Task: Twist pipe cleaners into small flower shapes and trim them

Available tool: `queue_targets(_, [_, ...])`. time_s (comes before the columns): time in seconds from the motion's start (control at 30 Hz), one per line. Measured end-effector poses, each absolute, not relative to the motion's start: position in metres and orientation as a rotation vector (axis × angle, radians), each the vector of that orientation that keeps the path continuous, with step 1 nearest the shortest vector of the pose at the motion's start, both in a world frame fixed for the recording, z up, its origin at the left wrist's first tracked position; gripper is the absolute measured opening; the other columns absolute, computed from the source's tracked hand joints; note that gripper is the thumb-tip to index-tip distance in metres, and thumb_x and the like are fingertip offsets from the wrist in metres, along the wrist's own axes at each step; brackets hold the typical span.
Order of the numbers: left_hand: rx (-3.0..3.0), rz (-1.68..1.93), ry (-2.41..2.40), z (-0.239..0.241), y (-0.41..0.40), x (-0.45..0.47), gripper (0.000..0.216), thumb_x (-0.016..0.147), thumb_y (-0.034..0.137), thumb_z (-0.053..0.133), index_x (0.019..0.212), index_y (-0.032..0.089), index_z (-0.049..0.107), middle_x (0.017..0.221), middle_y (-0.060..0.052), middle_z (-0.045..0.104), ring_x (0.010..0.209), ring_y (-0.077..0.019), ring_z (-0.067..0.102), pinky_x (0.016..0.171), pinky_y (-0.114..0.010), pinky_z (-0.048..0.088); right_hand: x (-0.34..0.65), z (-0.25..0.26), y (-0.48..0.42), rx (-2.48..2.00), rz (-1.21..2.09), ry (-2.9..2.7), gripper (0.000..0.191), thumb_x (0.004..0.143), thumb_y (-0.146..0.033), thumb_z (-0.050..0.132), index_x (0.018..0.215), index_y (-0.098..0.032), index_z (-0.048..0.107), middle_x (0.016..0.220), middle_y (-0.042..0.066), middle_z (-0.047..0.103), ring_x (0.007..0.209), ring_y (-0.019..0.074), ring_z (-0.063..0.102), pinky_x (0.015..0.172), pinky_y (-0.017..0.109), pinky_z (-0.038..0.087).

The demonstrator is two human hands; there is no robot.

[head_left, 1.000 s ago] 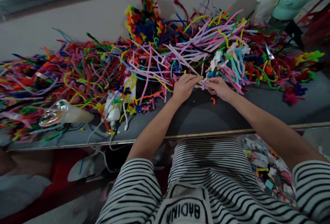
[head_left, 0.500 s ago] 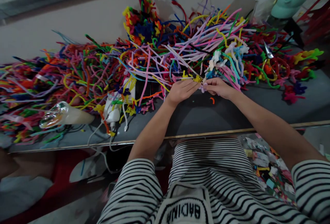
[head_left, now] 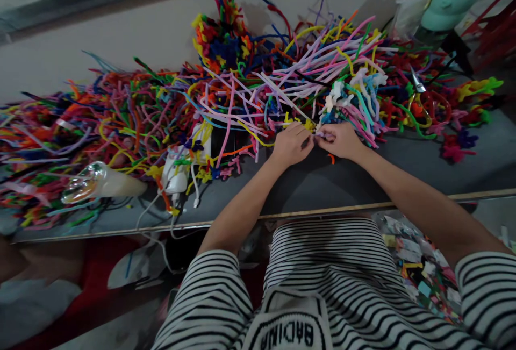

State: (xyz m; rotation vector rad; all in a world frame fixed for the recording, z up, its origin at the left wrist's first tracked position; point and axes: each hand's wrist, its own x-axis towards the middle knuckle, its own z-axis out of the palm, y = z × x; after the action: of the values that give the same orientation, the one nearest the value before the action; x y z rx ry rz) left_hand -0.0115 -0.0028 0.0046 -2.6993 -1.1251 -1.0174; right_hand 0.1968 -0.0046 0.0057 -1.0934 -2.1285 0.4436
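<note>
Head view: right hand (head_left: 342, 139) pinches small fuzzy lilac pipe-cleaner twist (head_left: 325, 136), likely pliable, best edge-held; left hand (head_left: 293, 143), nine o'clock, hold unclear.

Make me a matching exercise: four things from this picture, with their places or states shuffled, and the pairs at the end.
Things
1. Right hand
2. Scissors
3. Cup
4. Orange scrap

Places or states
A. Left of the white box
B. Pinching a lilac piece
C. On the grey tabletop, just below the right hand in the picture
D. Well to the right of the right hand, with metal blades

Pairs
1-B, 2-D, 3-A, 4-C
</note>
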Motion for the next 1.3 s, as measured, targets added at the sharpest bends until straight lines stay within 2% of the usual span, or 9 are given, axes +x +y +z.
queue_targets(0.1, [-2.742, -1.331, -1.606, -0.001, -0.001, -0.002, 0.023, 0.092, 0.025, 0.059, 0.073, 0.018, 0.07, 0.071, -0.002, 0.071, 0.07, -0.0148, 0.063, 0.07, -0.029, 0.049, 0.192, 0.001, -0.005, -1.174, 0.237, -2.125, 0.019, 0.086, -0.031, 0.061, 0.083, -0.016, 0.072, 0.068, 0.005, 0.068, 0.061, 0.0159, 0.056, 0.062, 0.029, 0.035])
queue_targets(0.2, [-2.84, -1.526, -1.847, -0.002, 0.0, -0.003, 0.022, 0.091, 0.03, 0.064, 0.078, 0.018, 0.076, 0.073, 0.0, 0.074, 0.065, -0.0118, 0.061, 0.066, -0.025, 0.047, 0.191, -0.003, -0.003, -1.171, 0.305, -2.086, 0.021, 0.087, -0.033, 0.061, 0.083, -0.016, 0.073, 0.071, 0.006, 0.071, 0.062, 0.016, 0.058, 0.063, 0.029, 0.037])
queue_targets(0.5, [-2.961, -1.963, -1.838, -0.013, 0.012, -0.011, 0.037, 0.084, 0.054, 0.075, 0.078, 0.018, 0.076, 0.075, -0.003, 0.074, 0.069, -0.0124, 0.064, 0.068, -0.025, 0.049, 0.196, 0.001, 0.005, -1.072, 0.845, -1.892, 0.036, 0.085, -0.05, 0.071, 0.076, -0.014, 0.07, 0.057, -0.002, 0.053, 0.054, 0.0091, 0.04, 0.057, 0.027, 0.03])
queue_targets(0.63, [-2.989, -2.199, -1.819, -0.016, 0.012, -0.007, 0.047, 0.081, 0.064, 0.076, 0.078, 0.018, 0.071, 0.071, -0.001, 0.069, 0.066, -0.0111, 0.061, 0.068, -0.025, 0.051, 0.194, 0.001, 0.005, -1.033, 1.022, -1.778, 0.047, 0.077, -0.061, 0.076, 0.077, -0.014, 0.07, 0.061, -0.001, 0.055, 0.056, 0.0084, 0.038, 0.055, 0.026, 0.028])
queue_targets(0.87, [-2.836, -2.338, -1.681, -0.022, 0.009, -0.001, 0.05, 0.086, 0.068, 0.07, 0.09, 0.018, 0.069, 0.082, -0.002, 0.07, 0.073, -0.0108, 0.062, 0.073, -0.024, 0.053, 0.186, 0.001, -0.002, -1.021, 0.997, -1.604, 0.042, 0.077, -0.055, 0.079, 0.082, -0.013, 0.073, 0.066, 0.002, 0.06, 0.058, 0.0097, 0.045, 0.057, 0.026, 0.035])
queue_targets(0.97, [-2.898, -2.163, -1.597, -0.022, 0.01, -0.003, 0.048, 0.094, 0.065, 0.062, 0.094, 0.017, 0.069, 0.084, -0.004, 0.071, 0.073, -0.0123, 0.063, 0.073, -0.026, 0.054, 0.185, 0.0, -0.001, -1.013, 1.03, -1.578, 0.044, 0.076, -0.057, 0.078, 0.08, -0.013, 0.073, 0.068, 0.003, 0.063, 0.06, 0.0103, 0.048, 0.058, 0.026, 0.038])
queue_targets(1.07, [-2.783, -1.676, -1.468, -0.016, 0.009, -0.008, 0.037, 0.104, 0.047, 0.05, 0.106, 0.017, 0.071, 0.098, -0.009, 0.075, 0.092, -0.0177, 0.068, 0.086, -0.033, 0.056, 0.186, 0.001, 0.002, -1.011, 1.097, -1.55, 0.049, 0.072, -0.062, 0.08, 0.078, -0.014, 0.071, 0.067, 0.002, 0.063, 0.06, 0.0103, 0.049, 0.057, 0.026, 0.039])
queue_targets(1.17, [-2.645, -1.273, -1.259, -0.008, 0.006, -0.016, 0.032, 0.106, 0.031, 0.045, 0.121, 0.019, 0.071, 0.113, -0.012, 0.076, 0.109, -0.0218, 0.068, 0.1, -0.04, 0.055, 0.188, 0.003, 0.004, -0.996, 1.234, -1.509, 0.055, 0.064, -0.066, 0.085, 0.074, -0.015, 0.07, 0.06, -0.001, 0.056, 0.057, 0.0086, 0.044, 0.054, 0.024, 0.035])
queue_targets(1.3, [-2.643, -0.932, -0.921, 0.003, 0.003, -0.031, 0.034, 0.107, 0.023, 0.043, 0.126, 0.023, 0.072, 0.114, -0.009, 0.079, 0.11, -0.0209, 0.072, 0.099, -0.039, 0.057, 0.188, 0.004, 0.004, -0.948, 1.35, -1.517, 0.054, 0.063, -0.064, 0.088, 0.069, -0.015, 0.067, 0.051, -0.005, 0.043, 0.051, 0.0059, 0.036, 0.048, 0.023, 0.025])
